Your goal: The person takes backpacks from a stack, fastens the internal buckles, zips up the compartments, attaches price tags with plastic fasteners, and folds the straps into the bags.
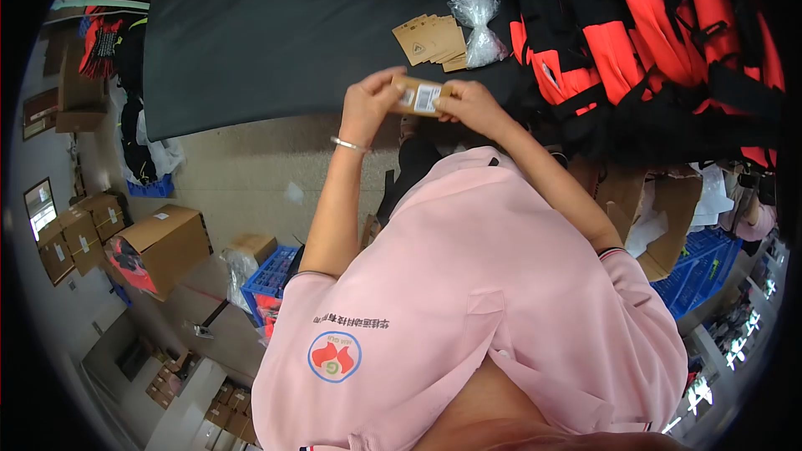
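Observation:
Between both hands, just off the front edge of the black table (276, 42), is a small brown card (423, 98) with white barcode labels. My left hand (373, 103), with a bracelet at the wrist, pinches its left end. The card's right end is between the thumb and fingers of my right hand (473, 107). Several brown cards (430, 39) lie fanned in an overlapping pile beyond the hands. Touching or very near that pile, on its right, is a bundle of clear plastic (482, 27), gathered in at its middle.
Black and orange-red fabric items (614, 54) are heaped at the right of the table. Below them stands an open cardboard box (668, 221) beside a blue crate (702, 271). On the floor at left are a large carton (171, 250) and another blue crate (271, 280).

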### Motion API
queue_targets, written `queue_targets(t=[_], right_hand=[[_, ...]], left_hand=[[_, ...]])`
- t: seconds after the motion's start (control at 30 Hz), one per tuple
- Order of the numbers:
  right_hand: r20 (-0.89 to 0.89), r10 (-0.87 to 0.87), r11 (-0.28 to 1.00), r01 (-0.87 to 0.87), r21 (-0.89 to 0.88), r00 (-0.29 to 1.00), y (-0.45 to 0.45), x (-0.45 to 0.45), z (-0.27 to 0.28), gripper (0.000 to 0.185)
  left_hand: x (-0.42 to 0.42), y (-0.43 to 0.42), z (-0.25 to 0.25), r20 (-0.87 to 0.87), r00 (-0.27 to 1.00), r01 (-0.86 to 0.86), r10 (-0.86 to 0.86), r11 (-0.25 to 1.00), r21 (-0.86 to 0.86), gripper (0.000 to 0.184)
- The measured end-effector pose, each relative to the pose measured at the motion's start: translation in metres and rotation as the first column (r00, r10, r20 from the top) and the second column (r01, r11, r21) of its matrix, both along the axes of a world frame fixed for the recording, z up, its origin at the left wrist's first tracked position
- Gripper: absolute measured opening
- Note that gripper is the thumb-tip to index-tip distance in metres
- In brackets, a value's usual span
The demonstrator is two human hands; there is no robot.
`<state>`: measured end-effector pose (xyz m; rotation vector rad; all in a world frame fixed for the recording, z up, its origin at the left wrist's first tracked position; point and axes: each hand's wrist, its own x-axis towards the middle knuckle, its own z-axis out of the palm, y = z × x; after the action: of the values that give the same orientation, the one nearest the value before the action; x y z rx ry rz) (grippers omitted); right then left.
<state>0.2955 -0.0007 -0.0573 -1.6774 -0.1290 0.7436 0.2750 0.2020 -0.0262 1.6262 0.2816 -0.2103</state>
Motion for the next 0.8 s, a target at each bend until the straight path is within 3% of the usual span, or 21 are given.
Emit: queue_targets(t=[0.03, 0.07, 0.1, 0.13, 0.2, 0.23, 0.3, 0.33, 0.37, 0.4, 0.43, 0.5, 0.53, 0.6, 0.63, 0.7, 0.73, 0.77, 0.8], right_hand=[[0.095, 0.052, 0.997, -0.047, -0.055, 0.994, 0.001, -0.006, -0.007, 0.024], [0.276, 0.108, 0.978, -0.053, -0.200, 0.955, 0.004, -0.012, -0.013, 0.025], [0.315, 0.193, 0.937, -0.080, -0.340, 0.929, 0.007, -0.015, 0.001, 0.026], [0.362, 0.244, 0.910, -0.084, -0.405, 0.900, 0.009, -0.020, 0.002, 0.024], [0.413, 0.289, 0.882, -0.073, -0.466, 0.864, 0.014, -0.020, 0.006, 0.022], [0.420, 0.353, 0.858, -0.110, -0.501, 0.836, 0.017, -0.020, 0.009, 0.020], [0.433, 0.394, 0.838, -0.124, -0.532, 0.811, 0.024, -0.015, 0.012, 0.019], [0.420, 0.419, 0.837, -0.163, -0.522, 0.805, 0.025, -0.010, 0.010, 0.019], [0.402, 0.447, 0.830, -0.202, -0.520, 0.799, 0.023, -0.004, 0.008, 0.019], [0.401, 0.435, 0.828, -0.184, -0.529, 0.806, 0.024, 0.003, 0.007, 0.019], [0.321, 0.343, 0.864, -0.163, -0.476, 0.883, 0.025, 0.011, 0.007, 0.022], [0.225, 0.225, 0.895, -0.110, -0.431, 0.948, 0.030, 0.029, -0.001, 0.025], [0.337, 0.101, 0.880, 0.074, -0.469, 0.936, 0.032, 0.036, -0.010, 0.031], [0.480, -0.024, 0.766, 0.325, -0.555, 0.877, 0.034, 0.052, -0.030, 0.052], [0.468, -0.031, 0.751, 0.330, -0.572, 0.883, 0.035, 0.058, -0.034, 0.052], [0.505, -0.064, 0.577, 0.445, -0.685, 0.861, 0.032, 0.072, -0.040, 0.067], [0.416, -0.079, 0.525, 0.393, -0.755, 0.906, 0.030, 0.079, -0.043, 0.080], [0.400, -0.085, 0.509, 0.385, -0.770, 0.913, 0.028, 0.079, -0.045, 0.080], [0.364, -0.100, 0.414, 0.371, -0.831, 0.926, 0.032, 0.078, -0.045, 0.083]], left_hand=[[-0.006, 0.002, 0.003, 0.009, 1.000, 0.004, -0.004, 1.000, 0.007, 0.027], [-0.012, 0.005, 0.006, -0.060, 0.983, 0.182, -0.172, 0.929, 0.321, 0.022], [-0.020, 0.006, 0.008, -0.179, 0.936, 0.348, -0.302, 0.734, 0.583, 0.017], [-0.029, 0.003, 0.008, -0.158, 0.908, 0.374, -0.387, 0.581, 0.723, 0.018], [-0.042, -0.012, 0.010, -0.247, 0.849, 0.412, -0.467, 0.293, 0.863, 0.025], [-0.048, -0.015, 0.010, -0.256, 0.839, 0.413, -0.480, 0.256, 0.874, 0.025], [-0.052, -0.008, -0.004, -0.180, 0.875, 0.371, -0.449, 0.384, 0.845, 0.026], [-0.049, 0.000, -0.012, -0.173, 0.868, 0.370, -0.465, 0.376, 0.850, 0.026], [-0.045, 0.004, -0.022, -0.201, 0.868, 0.428, -0.454, 0.479, 0.766, 0.024], [-0.041, 0.009, -0.028, -0.238, 0.862, 0.480, -0.447, 0.572, 0.665, 0.022], [-0.037, 0.013, -0.034, -0.232, 0.854, 0.490, -0.466, 0.570, 0.659, 0.022], [-0.020, 0.022, -0.041, -0.293, 0.921, 0.324, -0.256, 0.922, 0.211, 0.017], [-0.005, 0.031, -0.040, -0.287, 0.910, 0.398, -0.300, 0.827, 0.397, 0.014], [0.024, 0.050, -0.056, -0.226, 0.957, 0.231, -0.182, 0.949, 0.216, 0.016], [0.043, 0.059, -0.064, -0.207, 0.971, 0.144, -0.118, 0.983, 0.112, 0.016], [0.083, 0.071, -0.074, -0.164, 0.976, 0.169, -0.139, 0.969, 0.180, 0.016], [0.104, 0.070, -0.069, -0.164, 0.970, 0.211, -0.179, 0.955, 0.208, 0.017], [0.122, 0.071, -0.087, -0.149, 0.961, 0.263, -0.231, 0.930, 0.256, 0.017], [0.137, 0.067, -0.090, -0.129, 0.954, 0.297, -0.272, 0.919, 0.260, 0.018]])
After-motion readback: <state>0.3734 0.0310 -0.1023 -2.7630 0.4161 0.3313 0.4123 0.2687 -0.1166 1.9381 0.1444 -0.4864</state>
